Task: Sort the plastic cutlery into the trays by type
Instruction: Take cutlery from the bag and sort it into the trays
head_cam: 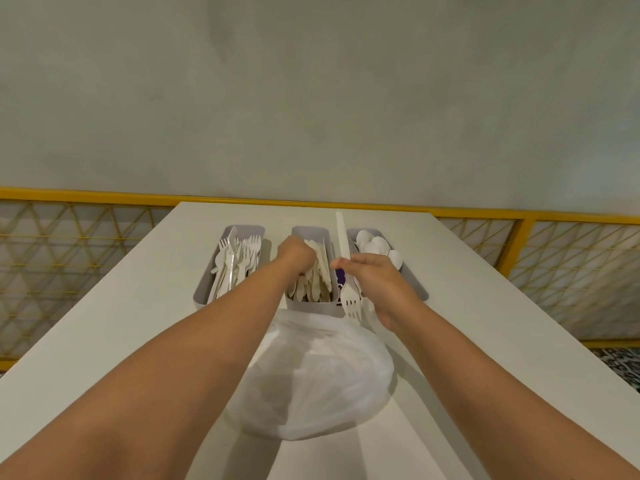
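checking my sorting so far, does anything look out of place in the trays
Possibly: in the left tray, among the forks, a piece by the left wall shows a rounded, spoon-like end. The knives in the middle tray and spoons in the right tray look sorted.

The left tray (pixel 204 289), middle tray (pixel 311 305) and right tray (pixel 414 289) are standing side by side across the bench (pixel 121 323), leaving only narrow gaps. The bag (pixel 311 386) is lying just in front of the middle tray, closing the near approach. The left hand (pixel 294 254) is filling that tray's opening. The right hand (pixel 377 282), holding a knife (pixel 342 237) and a fork (pixel 350 303), is hanging over the gap beside the right tray. Wide bare bench is lying open on both outer sides.
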